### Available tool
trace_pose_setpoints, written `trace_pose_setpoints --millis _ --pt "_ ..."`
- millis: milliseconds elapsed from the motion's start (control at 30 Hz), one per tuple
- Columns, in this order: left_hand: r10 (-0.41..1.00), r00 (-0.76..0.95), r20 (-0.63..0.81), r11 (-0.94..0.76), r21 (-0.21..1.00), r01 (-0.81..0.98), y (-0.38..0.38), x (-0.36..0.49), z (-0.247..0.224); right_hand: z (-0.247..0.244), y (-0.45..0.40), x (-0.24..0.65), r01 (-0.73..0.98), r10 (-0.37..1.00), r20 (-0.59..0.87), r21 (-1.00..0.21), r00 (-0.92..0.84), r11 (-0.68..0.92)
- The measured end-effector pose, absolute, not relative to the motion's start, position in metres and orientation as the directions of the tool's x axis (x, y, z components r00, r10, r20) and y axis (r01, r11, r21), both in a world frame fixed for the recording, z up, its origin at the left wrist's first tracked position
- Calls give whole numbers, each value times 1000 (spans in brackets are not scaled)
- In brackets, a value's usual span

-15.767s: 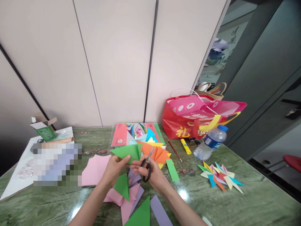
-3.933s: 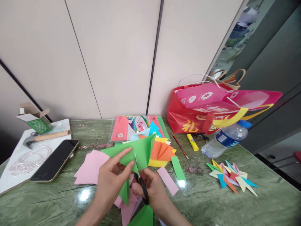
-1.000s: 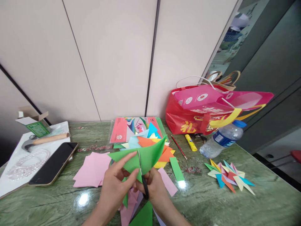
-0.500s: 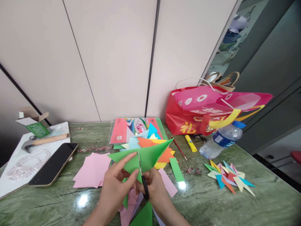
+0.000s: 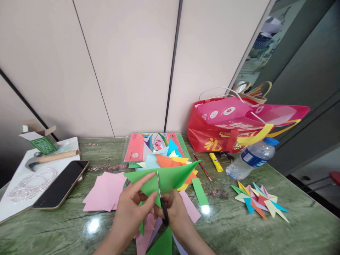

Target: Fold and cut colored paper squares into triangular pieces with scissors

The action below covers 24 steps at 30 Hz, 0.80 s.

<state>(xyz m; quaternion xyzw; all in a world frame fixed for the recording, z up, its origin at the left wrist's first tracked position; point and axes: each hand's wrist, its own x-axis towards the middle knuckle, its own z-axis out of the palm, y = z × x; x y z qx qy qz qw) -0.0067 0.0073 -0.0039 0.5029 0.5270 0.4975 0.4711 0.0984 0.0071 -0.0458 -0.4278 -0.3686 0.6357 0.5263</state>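
Note:
My left hand (image 5: 134, 202) pinches a green sheet of paper (image 5: 174, 177) near its middle, thumb and fingers closed on it. In my right hand (image 5: 174, 209) is a pair of black-handled scissors (image 5: 164, 209), its blades lying across the paper up to the top edge. The right part of the sheet flares out to a point. Below my hands lie pink, purple and green paper pieces (image 5: 160, 244). A pile of pink paper squares (image 5: 105, 191) rests left of my left hand; a green strip (image 5: 200, 191) and a pink strip (image 5: 190, 205) lie right of my right hand.
Folded colored paper shapes (image 5: 175, 161) lie on a red paper packet (image 5: 136, 145) at the back. A red bag (image 5: 204, 127), water bottle (image 5: 252, 159), glue stick (image 5: 215, 162), pencil (image 5: 202, 166) and paper stars (image 5: 259, 200) are rightward. Leftward are a phone (image 5: 61, 184) and a hammer (image 5: 57, 156).
The right flap of the green paper has swung slightly right and down. Both hands keep nearly the same place and hold.

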Motion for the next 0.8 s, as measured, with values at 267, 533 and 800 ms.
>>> trace_pose_setpoints --millis 267,533,800 --pt "999 -9 -40 40 998 41 7 -7 1 -46 8 98 -387 984 -123 -908 -125 -163" --pt "999 -51 16 -15 1000 22 6 -5 -5 -41 11 98 -342 985 -56 -933 -163 -110" --pt "1000 -22 -15 14 999 -53 4 -3 -1 -44 9 99 -323 986 -116 -935 -118 -149"
